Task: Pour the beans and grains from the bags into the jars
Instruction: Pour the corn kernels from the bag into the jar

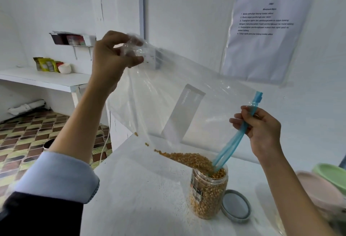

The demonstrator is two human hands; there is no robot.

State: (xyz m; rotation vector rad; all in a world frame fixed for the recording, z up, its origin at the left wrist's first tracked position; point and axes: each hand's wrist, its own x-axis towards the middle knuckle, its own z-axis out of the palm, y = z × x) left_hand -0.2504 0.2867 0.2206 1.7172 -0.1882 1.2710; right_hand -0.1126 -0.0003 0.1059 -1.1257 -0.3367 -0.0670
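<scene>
A large clear zip bag (168,93) with a blue zipper strip (241,133) hangs tilted over a clear plastic jar (208,194) on the white table (142,189). My left hand (110,58) pinches the bag's raised bottom corner. My right hand (262,129) grips the blue zipper edge near the mouth. Yellow corn kernels (191,160) lie along the bag's lower edge and run into the jar's opening. The jar is nearly full of kernels.
A grey jar lid (236,205) lies on the table right of the jar. Pink and green bowls (329,185) stand at the right edge. A printed sheet (262,30) hangs on the wall behind. A shelf with packets (46,64) is at far left.
</scene>
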